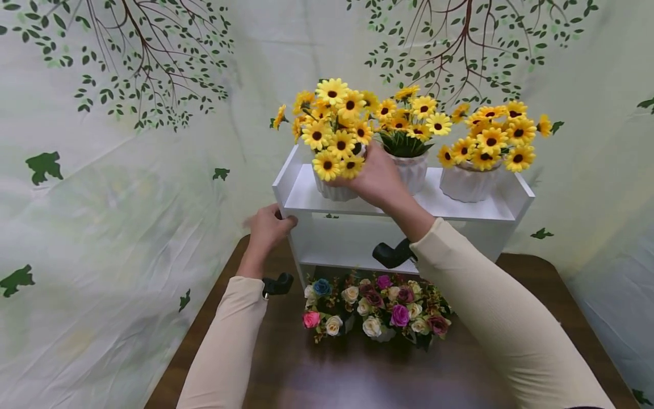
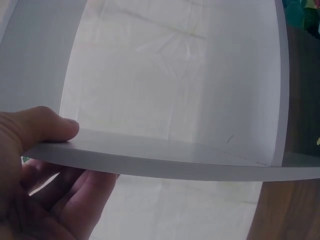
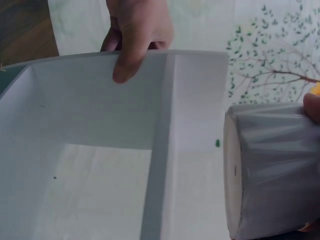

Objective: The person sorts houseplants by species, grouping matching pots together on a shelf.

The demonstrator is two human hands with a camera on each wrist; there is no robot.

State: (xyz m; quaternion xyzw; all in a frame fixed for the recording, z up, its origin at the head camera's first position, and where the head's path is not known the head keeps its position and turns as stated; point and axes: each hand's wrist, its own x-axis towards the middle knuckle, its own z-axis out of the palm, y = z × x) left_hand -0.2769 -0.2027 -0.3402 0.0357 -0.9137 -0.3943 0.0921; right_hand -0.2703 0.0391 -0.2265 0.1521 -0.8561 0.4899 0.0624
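A white ribbed flowerpot [image 3: 280, 170] full of yellow daisy-like flowers [image 1: 341, 145] is in my right hand [image 1: 377, 177], which grips it near the rim at the left of the top shelf. In the right wrist view the pot's base is visible, apart from the shelf board. My left hand [image 1: 269, 227] pinches the edge of the white shelf unit's left side panel [image 2: 165, 167], thumb on the inner face and fingers outside. Two more white pots, a middle pot [image 1: 410, 171] and a right pot [image 1: 467, 184], stand on the top shelf with yellow flowers.
Artificial roses [image 1: 378, 307] in several colours stand at the foot of the shelf unit on a dark wooden table [image 1: 327, 375]. Behind is a pale cloth backdrop [image 1: 128, 187] printed with branches and leaves. Black wrist-worn devices, one per arm, sit below the hands.
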